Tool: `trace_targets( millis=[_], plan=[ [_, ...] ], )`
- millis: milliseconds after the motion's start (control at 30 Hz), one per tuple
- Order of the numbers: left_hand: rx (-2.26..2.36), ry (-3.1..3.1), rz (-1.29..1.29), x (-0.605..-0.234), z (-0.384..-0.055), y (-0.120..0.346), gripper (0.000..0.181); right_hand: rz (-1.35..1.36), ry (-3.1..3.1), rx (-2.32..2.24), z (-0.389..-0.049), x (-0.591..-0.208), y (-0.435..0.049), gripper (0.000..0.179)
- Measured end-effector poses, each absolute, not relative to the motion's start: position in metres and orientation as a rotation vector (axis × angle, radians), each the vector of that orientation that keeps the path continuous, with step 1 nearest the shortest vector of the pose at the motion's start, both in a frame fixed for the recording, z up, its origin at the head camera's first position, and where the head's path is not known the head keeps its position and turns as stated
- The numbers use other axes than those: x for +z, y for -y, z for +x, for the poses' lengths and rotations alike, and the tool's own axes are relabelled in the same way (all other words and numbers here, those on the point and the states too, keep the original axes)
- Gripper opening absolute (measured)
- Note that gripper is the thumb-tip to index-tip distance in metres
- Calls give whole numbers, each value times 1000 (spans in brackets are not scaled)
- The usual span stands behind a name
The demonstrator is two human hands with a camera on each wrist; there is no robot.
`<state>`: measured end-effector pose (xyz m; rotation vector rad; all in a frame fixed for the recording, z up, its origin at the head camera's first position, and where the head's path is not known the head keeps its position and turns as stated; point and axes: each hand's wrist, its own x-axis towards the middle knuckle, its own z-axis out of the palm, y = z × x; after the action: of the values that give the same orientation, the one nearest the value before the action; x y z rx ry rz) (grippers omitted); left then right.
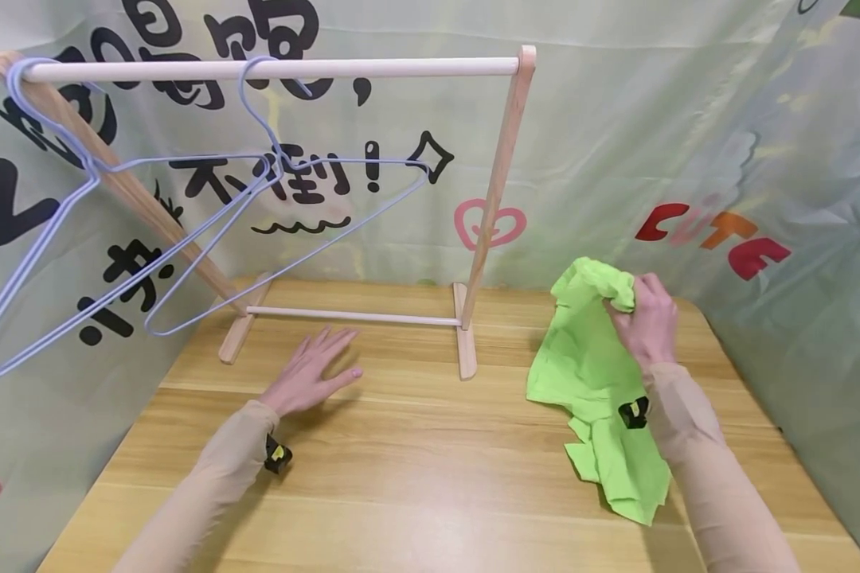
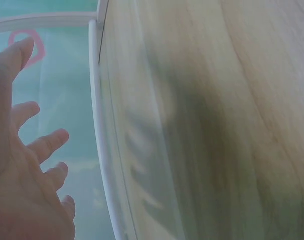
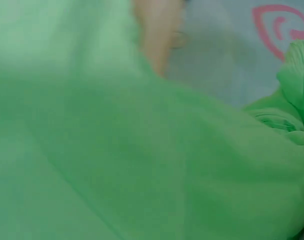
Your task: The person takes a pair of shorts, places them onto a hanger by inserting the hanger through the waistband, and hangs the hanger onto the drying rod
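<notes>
Presently: green cloth [image 1: 580, 366], bunched far end gripped by right hand [image 1: 647, 318], long axis trailing nearward; left hand [image 1: 314, 374] empty, fingers spread, well apart leftward.

Pale green cloth [image 1: 602, 119] hangs along the wooden tabletop's [image 1: 416, 446] far, left and right edges, printed with black lettering [image 1: 304, 187], a pink heart [image 1: 461, 227] and, above the far right corner, "CUTE" [image 1: 729, 228], while light [image 1: 459, 505] gleams toward the near edge.
</notes>
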<state>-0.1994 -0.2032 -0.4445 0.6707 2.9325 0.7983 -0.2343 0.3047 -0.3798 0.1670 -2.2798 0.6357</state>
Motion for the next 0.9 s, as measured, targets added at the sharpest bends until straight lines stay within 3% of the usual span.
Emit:
trace_targets(
  millis=[400,533,667,900],
  plan=[
    [876,-2897,629,-433,-202,199,73,18,1736,816,-246,-293,-289,24],
    [1016,-2840,650,-421,-201,185,71,-28,1594,926,-244,-281,-273,20],
    [1129,-2804,738,-410,-199,166,71,33,1655,932,-234,-301,-247,17],
    [1343,-2727,802,-411,-199,134,69,165,2019,1010,-217,-387,-209,27]
  ],
)
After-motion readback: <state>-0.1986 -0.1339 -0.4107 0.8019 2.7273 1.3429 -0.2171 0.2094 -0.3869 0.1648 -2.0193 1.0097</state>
